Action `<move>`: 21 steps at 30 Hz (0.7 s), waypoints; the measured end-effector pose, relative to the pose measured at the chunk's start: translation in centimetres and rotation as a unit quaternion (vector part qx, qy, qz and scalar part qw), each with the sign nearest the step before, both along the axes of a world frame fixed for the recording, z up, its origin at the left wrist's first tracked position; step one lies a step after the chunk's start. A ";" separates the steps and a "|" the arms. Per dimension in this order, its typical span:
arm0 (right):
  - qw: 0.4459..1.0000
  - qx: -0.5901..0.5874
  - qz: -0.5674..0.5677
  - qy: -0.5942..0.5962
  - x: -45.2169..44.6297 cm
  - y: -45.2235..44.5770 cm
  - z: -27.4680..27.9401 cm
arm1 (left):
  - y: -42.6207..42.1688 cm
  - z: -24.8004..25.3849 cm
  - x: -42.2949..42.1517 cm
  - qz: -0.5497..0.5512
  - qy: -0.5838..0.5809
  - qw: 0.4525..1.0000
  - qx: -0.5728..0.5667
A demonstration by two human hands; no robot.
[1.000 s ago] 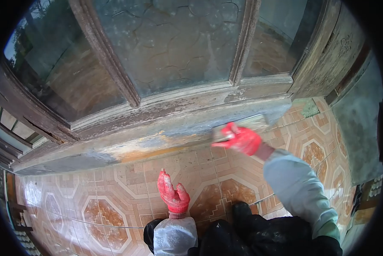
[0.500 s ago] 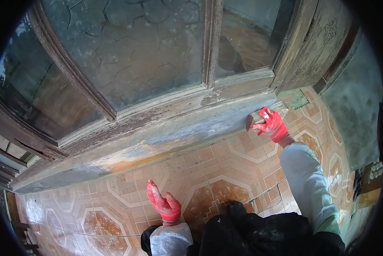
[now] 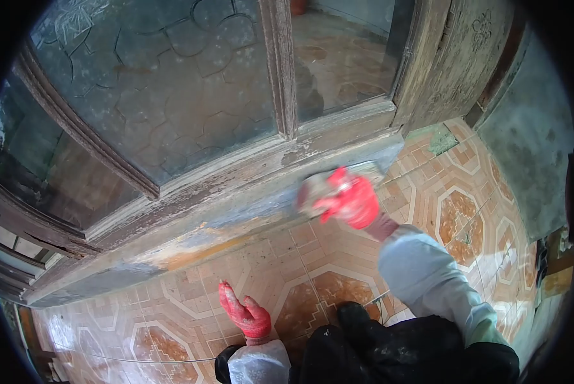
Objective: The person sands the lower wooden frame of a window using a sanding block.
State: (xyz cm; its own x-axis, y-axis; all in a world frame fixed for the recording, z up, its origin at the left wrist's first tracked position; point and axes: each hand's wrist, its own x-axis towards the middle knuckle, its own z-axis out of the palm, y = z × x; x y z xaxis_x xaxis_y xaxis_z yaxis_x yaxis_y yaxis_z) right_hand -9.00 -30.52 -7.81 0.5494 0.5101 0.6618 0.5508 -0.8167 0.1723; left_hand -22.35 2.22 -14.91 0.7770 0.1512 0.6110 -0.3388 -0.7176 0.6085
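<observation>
My right hand, in a red glove, grips a long block-shaped hand tool. Motion blurs both, so the exact kind of tool is unclear. The tool lies along the low ledge beneath the wooden window frame. Grey, bluish and orange patches mark the ledge's worn face. My left hand, also red-gloved with whitish smears, is held out above the tiled floor, fingers extended. It holds nothing and is apart from the ledge.
Weathered wooden framing with large glass panes rises above the ledge. Patterned tiles cover the floor, with a greenish patch near the corner. A grey wall stands at the right. My dark-clothed legs are below.
My right hand has moved left along the ledge with the block-shaped tool. The left hand has barely shifted. The view has moved slightly.
</observation>
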 end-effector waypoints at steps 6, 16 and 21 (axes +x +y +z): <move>0.696 0.626 -0.346 -0.060 2.3 -9.8 -2.1 | -0.3 0.1 0.5 0.011 -0.011 1.000 -0.019; 0.975 0.204 -0.016 -0.084 -0.2 9.2 -0.2 | 0.0 -0.5 -0.4 0.002 0.003 1.000 -0.006; 0.850 0.413 -0.286 -0.159 1.6 -0.8 0.5 | 0.6 0.2 0.0 0.025 -0.007 0.998 -0.057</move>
State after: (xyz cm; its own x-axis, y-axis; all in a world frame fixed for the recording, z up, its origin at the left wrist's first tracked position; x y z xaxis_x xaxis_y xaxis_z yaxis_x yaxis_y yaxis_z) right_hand -7.44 -31.33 -7.30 0.2772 -0.4920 0.8253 0.0550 -0.8494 -0.5249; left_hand -22.33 2.85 -14.72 0.7580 0.2586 0.5988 -0.3135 -0.6606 0.6822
